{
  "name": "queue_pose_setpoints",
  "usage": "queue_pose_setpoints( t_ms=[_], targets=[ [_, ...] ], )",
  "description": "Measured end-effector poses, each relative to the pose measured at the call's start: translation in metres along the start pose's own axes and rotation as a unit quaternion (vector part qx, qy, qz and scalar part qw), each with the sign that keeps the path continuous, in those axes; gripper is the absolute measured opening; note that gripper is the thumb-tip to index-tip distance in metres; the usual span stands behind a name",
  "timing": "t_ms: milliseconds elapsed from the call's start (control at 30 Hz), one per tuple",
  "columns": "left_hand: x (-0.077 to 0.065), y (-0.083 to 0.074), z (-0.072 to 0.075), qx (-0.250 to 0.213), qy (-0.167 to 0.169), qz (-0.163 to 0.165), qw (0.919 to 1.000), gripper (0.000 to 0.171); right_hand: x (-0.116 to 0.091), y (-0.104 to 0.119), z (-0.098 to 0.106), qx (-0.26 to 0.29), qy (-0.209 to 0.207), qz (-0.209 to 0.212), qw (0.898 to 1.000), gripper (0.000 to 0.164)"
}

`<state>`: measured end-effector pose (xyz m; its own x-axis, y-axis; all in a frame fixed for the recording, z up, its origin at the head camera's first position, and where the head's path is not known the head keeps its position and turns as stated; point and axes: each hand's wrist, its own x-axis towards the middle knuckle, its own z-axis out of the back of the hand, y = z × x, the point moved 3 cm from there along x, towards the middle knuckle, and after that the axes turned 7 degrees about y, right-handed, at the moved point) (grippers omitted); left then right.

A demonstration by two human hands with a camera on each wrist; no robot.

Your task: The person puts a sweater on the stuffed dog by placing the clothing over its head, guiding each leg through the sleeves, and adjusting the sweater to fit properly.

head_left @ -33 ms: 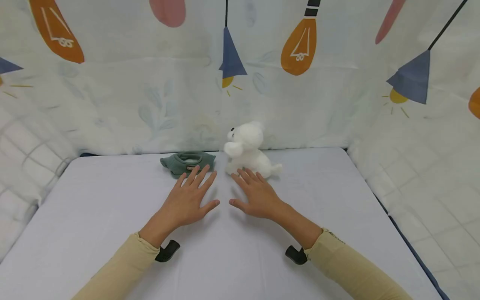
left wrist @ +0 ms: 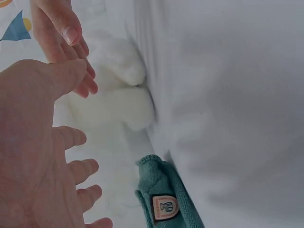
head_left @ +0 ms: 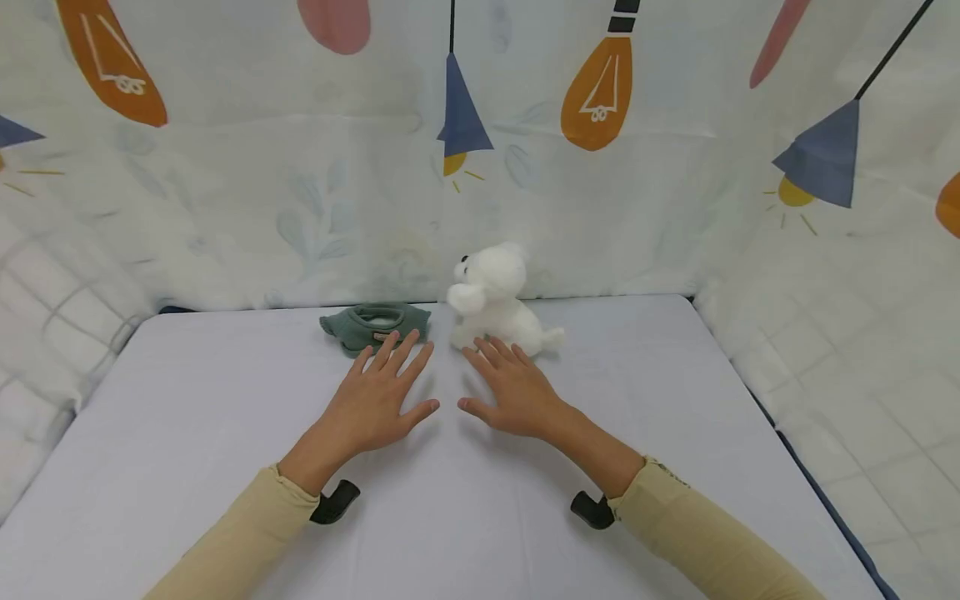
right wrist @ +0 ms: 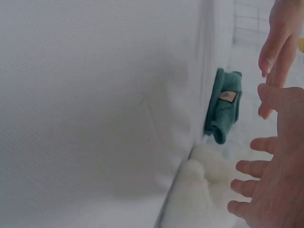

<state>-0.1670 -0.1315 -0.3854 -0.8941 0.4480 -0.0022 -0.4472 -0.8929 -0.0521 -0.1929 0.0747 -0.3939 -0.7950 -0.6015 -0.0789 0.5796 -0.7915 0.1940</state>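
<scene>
A small green knitted garment [head_left: 352, 327] with a neck opening and a tan label lies near the table's back edge; the left wrist view shows its label [left wrist: 165, 207] closely. Just right of it sits a white plush animal [head_left: 498, 283], its snout turned left. My left hand [head_left: 378, 404] hovers in front of the garment, fingers spread and straight, overlapping its lower edge in the head view. Before the plush, my right hand [head_left: 517, 396] is likewise spread, palm down, hiding part of its base. Neither hand holds anything. In the right wrist view a gap separates the fingertips from the garment [right wrist: 225, 107].
A white cloth covers the table [head_left: 187, 400]. Behind it hangs a pale curtain [head_left: 300, 167] printed with lamps and bulbs, and similar fabric runs along both sides. Black wrist mounts [head_left: 336, 502] stick out below the beige sleeves [head_left: 240, 533].
</scene>
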Motion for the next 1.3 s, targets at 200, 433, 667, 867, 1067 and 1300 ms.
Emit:
queue_pose_setpoints(
  t_ms=[200,433,667,867,1067,1300],
  targets=[
    [0.001,-0.004,0.003,-0.002,0.000,-0.005,1.0000,0.079,-0.007,-0.001,0.005,0.000,0.003,-0.009,1.000,0.075],
    [0.002,-0.005,0.006,-0.003,-0.003,-0.009,0.9999,0.079,-0.008,-0.005,0.004,-0.007,0.000,-0.018,1.000,0.075],
    [0.003,-0.008,0.009,-0.016,-0.003,-0.021,0.9997,0.078,-0.010,-0.004,0.007,-0.011,0.000,-0.027,1.000,0.075],
    [0.002,-0.006,0.012,-0.015,-0.009,-0.024,0.9995,0.077,-0.009,-0.004,0.010,-0.013,-0.009,-0.025,1.000,0.074],
    [0.001,-0.004,0.013,-0.015,-0.006,-0.029,0.9995,0.077,-0.011,-0.006,0.011,-0.008,-0.013,-0.032,0.999,0.074],
    [0.000,-0.002,0.015,-0.009,-0.003,-0.026,0.9996,0.077,-0.013,-0.006,0.008,-0.008,-0.029,-0.024,0.999,0.073]
  ],
)
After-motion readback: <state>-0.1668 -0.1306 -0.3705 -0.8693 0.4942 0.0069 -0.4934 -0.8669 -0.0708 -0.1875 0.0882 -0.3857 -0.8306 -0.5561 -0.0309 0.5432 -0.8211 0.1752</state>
